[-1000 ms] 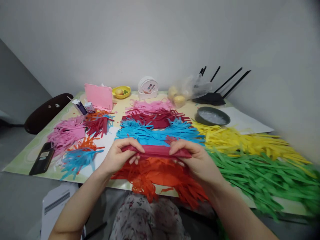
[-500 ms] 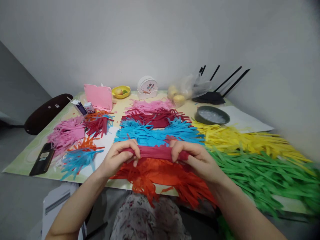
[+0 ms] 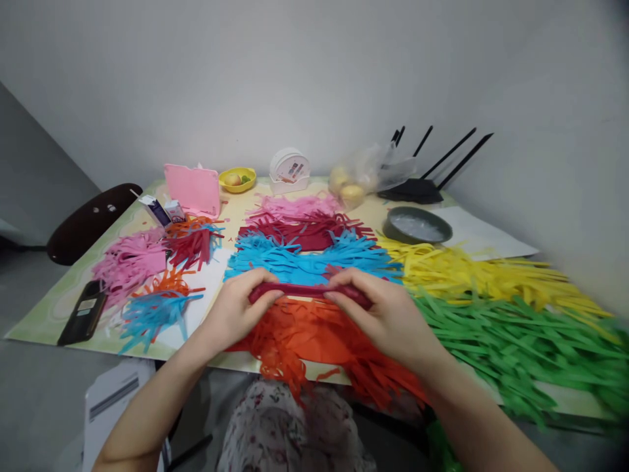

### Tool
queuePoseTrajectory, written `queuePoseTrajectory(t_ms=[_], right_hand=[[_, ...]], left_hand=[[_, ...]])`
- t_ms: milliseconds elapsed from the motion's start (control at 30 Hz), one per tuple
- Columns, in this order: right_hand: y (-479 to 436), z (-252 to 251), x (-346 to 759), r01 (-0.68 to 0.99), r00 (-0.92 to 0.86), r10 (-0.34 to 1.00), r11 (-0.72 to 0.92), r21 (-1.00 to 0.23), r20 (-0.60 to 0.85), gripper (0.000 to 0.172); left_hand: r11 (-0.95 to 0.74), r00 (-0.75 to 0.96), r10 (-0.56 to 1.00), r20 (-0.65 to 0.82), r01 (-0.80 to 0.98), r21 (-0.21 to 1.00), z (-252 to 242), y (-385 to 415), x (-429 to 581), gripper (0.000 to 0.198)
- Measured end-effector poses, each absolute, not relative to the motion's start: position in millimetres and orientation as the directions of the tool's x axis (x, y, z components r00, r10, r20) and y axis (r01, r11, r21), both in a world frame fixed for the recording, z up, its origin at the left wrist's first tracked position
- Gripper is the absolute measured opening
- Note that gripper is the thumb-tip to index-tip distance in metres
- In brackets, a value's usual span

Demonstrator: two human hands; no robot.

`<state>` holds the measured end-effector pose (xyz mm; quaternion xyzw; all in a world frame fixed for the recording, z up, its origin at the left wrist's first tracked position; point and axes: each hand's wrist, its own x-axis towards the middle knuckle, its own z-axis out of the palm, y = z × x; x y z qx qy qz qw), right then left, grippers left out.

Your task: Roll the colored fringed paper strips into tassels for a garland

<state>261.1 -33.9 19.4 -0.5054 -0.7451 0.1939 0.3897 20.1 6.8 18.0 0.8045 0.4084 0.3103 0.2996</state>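
Note:
My left hand [image 3: 236,308] and my right hand [image 3: 381,314] each pinch one end of a dark red folded paper strip [image 3: 304,290], held level just above the table's near edge. Both hands are closed on it, thumbs and fingers pressed along the strip. Under the hands lies a sheet of orange fringed paper [image 3: 319,344] that hangs over the table edge. Just beyond the strip lies blue fringed paper [image 3: 304,261].
Green fringe [image 3: 515,347] and yellow fringe [image 3: 481,275] fill the right side. Pink fringe [image 3: 128,262], small red, orange and blue bundles and a black phone [image 3: 82,311] lie left. A dark bowl [image 3: 417,226], pink box [image 3: 192,189], yellow dish [image 3: 237,179] and router [image 3: 417,190] stand behind.
The strip has been turned and pressed narrower between my hands, which have drawn slightly closer and tipped their fingers over it. Everything on the table stayed put.

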Motion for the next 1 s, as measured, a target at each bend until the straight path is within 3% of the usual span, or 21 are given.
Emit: queuePoseTrajectory(t_ms=[67,200,300,600,733,867,1000], right_hand=[[-34,19,261,0.560,-0.157,0.915,0.393,-0.730,0.372,0.010],[-34,15,258,0.315,-0.113,0.960,0.278,-0.907,0.255,0.011],[-34,11,254,0.170,-0.079,0.969,0.243,-0.955,0.233,0.012],[-29,4,251,-0.014,-0.028,0.970,0.241,-0.970,0.241,0.014],[-27,1,251,-0.008,-0.034,0.973,0.230,-0.973,0.230,0.017],[-30,2,251,0.266,-0.018,0.945,0.320,-0.909,0.327,0.009],[-33,3,253,0.505,-0.095,0.922,0.369,-0.780,0.374,0.021]], left_hand=[[-0.428,0.476,0.851,0.222,0.383,0.819,17,9,21,0.016],[-0.142,0.519,0.847,0.115,0.014,0.990,15,8,23,0.019],[-0.068,0.515,0.850,0.108,-0.096,0.993,12,7,26,0.010],[-0.080,0.474,0.861,0.186,-0.236,0.969,-2,12,25,0.012],[-0.164,0.506,0.830,0.234,-0.179,0.970,0,12,23,0.017],[-0.344,0.429,0.864,0.263,0.122,0.931,6,9,22,0.022],[-0.494,0.462,0.830,0.314,0.345,0.798,9,7,23,0.011]])
